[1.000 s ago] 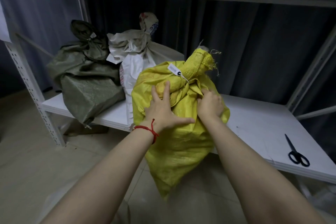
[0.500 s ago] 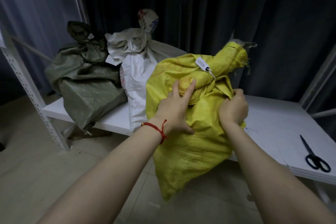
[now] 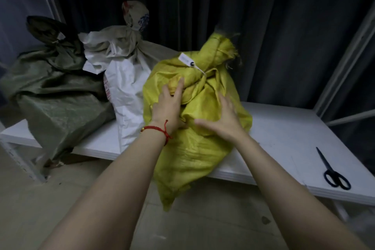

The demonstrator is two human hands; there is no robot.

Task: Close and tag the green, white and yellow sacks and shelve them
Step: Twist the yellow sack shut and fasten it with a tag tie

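Observation:
A yellow sack leans on the front edge of the white shelf, its bottom hanging over the floor. Its neck is tied and carries a small white tag. My left hand lies flat on the sack's upper left side with straight fingers. My right hand presses on its right side with the fingers spread. A tied white sack stands just left of it on the shelf. At the far left sits a tied green sack.
Black scissors lie on the shelf near its front right edge. A dark curtain hangs behind the rack. White metal uprights stand at both sides, and another shelf runs overhead. Tiled floor lies below.
The yellow sack moved up and back onto the shelf edge beside the white sack. My right hand let go of the bunched fabric and now presses flat.

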